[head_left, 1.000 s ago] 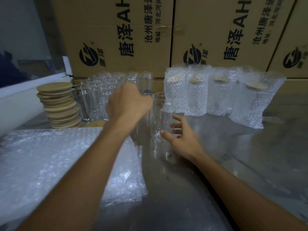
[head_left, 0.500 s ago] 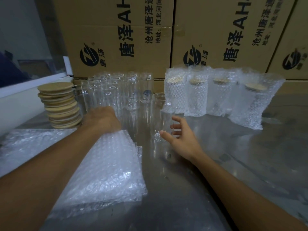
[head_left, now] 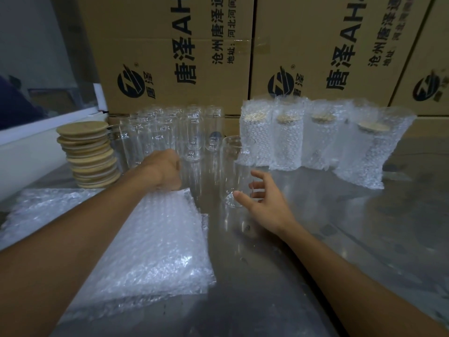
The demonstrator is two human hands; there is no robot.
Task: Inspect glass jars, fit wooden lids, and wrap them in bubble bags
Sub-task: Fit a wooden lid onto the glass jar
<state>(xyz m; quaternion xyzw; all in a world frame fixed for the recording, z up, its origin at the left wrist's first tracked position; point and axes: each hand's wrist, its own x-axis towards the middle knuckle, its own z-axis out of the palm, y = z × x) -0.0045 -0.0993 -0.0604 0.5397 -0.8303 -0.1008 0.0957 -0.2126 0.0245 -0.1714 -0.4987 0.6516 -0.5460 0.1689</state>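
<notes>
Head view, the only one I have: my right hand is out over the steel table with its fingers spread and relaxed, holding nothing, and the lone glass jar stands just to its left and a touch farther from me. My thumb tip looks to be at the jar's lower wall, perhaps just touching; I cannot tell for sure through the clear glass. The jar is upright, its long axis vertical, mouth up and no lid on it, so I judge that the hand needs only to close leftward around its lower half to take it. My left hand is farther to the left, curled knuckles-up at the far edge of the stack of bubble bags; its fingertips are hidden, so I cannot tell whether it has hold of a bag or of anything else. The right hand is clearly the nearer one to the jar. The stack of wooden lids sits at the far left, nearer my left hand, which would suit that hand for fetching one. Behind my left hand stands a cluster of bare jars, and to the far right a row of wrapped jars with lids on, all in front of cardboard boxes.
</notes>
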